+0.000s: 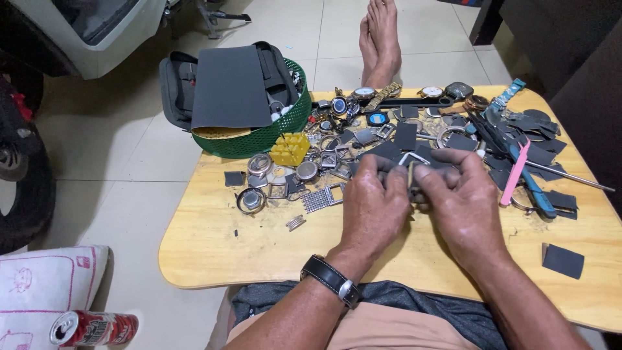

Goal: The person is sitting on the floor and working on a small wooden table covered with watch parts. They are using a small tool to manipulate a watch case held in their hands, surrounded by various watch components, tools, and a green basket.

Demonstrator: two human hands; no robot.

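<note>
While we pinch the small dark metal watch part (412,176) between both hands, we think it best to grip it tight and rub slowly, low over the light wooden tabletop (214,240), so it cannot slip away. Our left hand (374,202) is curled shut on the part from nine o'clock, with a black strap watch (332,280) on its wrist. Our right hand (461,198) closes on it from three o'clock. Both wrists bend down. At eleven o'clock sits a small yellow plastic block (289,149).
</note>
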